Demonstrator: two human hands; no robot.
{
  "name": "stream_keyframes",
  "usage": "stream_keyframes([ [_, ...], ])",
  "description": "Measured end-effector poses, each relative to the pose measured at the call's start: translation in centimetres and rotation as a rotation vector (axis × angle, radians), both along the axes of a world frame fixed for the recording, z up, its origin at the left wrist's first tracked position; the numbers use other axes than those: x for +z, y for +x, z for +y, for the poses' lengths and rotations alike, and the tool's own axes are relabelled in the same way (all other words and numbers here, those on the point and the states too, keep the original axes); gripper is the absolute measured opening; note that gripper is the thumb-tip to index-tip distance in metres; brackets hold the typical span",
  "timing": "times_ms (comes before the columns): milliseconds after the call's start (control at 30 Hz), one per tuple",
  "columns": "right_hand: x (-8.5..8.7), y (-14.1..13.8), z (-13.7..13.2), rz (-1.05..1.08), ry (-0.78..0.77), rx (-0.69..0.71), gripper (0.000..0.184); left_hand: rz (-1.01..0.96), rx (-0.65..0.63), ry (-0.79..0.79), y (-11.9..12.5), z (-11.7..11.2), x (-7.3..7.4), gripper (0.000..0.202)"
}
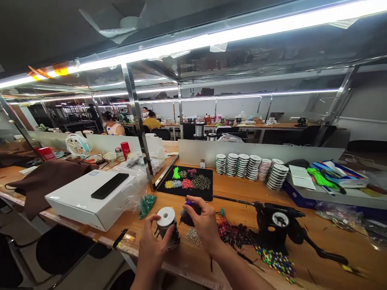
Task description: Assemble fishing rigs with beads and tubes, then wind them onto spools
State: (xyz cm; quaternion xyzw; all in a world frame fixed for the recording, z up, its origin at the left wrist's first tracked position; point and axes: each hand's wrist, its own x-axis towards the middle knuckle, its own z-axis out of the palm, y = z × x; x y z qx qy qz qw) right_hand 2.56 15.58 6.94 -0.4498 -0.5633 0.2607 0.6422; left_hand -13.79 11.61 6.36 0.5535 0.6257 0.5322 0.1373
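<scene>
Centrally, both forearms are extended over the wooden bench (pixel 242 191); a white-topped spool (pixel 167 225) is held upright, wrapped by the curled fingers of the left hand (pixel 152 251); a small dark purple-tipped item (pixel 188 214) is pinched by the thumb and fingertips of the right hand (pixel 204 223), just beside the spool; seven spool stacks (pixel 248 167) and seven coloured clusters (pixel 186 183) on a black mat (pixel 181 194) are seen above.
</scene>
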Motion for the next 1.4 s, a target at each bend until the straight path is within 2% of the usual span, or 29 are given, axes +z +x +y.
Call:
stream_keyframes([
  [100,-0.5,0.6,-0.4,-0.099,0.029,-0.034,0.024,0.064,0.021,-0.082,-0.2,-0.1,-0.3,0.052],
  [200,-0.6,0.0,-0.7,-0.226,0.123,-0.028,0.019,0.043,0.029,-0.067,-1.2,0.2,-0.6,0.054],
  [333,-0.7,-2.5,-0.6,-0.370,0.253,0.071,0.016,-0.183,0.054,-0.023,-3.8,1.2,-0.9,0.060],
  [400,-0.7,-3.6,-0.5,-0.446,0.263,0.140,0.016,-0.304,0.071,0.001,-4.9,1.7,-1.0,0.064],
  [467,-0.6,-4.2,-0.3,-0.485,0.251,0.181,0.015,-0.340,0.064,0.011,-5.2,1.9,-1.1,0.065],
  [533,-0.4,-4.0,-0.1,-0.413,0.210,0.163,0.011,-0.309,0.027,0.012,-4.7,1.8,-1.1,0.062],
  [667,-0.2,-1.8,0.1,-0.025,0.008,0.029,0.019,-0.089,0.037,0.002,-2.1,1.1,-1.1,0.059],
  [767,-0.5,0.1,0.0,0.144,-0.080,0.052,0.026,0.058,0.032,-0.065,-0.7,0.6,-1.1,0.060],
  [833,-0.7,0.7,-0.1,0.143,-0.080,0.080,0.026,0.059,-0.009,-0.080,-0.4,0.4,-1.1,0.060],
  [933,-0.9,0.2,-0.3,-0.004,-0.013,0.127,0.019,-0.064,-0.044,-0.029,-1.1,0.7,-1.2,0.062],
  [1067,-1.4,-2.4,-0.1,-0.269,0.141,0.185,0.016,-0.233,0.037,0.042,-3.8,1.5,-1.3,0.068],
  [1167,-1.6,-3.9,0.2,-0.421,0.183,0.263,0.017,-0.300,0.083,0.061,-5.9,1.7,-1.5,0.075],
  [1233,-1.4,-4.1,0.4,-0.391,0.140,0.277,0.014,-0.308,0.036,0.027,-6.2,1.5,-1.8,0.074],
  [1333,-0.9,-3.0,0.6,-0.121,0.010,0.186,0.010,-0.286,-0.063,-0.039,-4.9,1.3,-2.2,0.069],
  [1400,-0.7,-1.7,0.5,0.038,-0.052,0.115,0.013,-0.257,-0.099,-0.021,-3.6,1.3,-2.6,0.067],
])
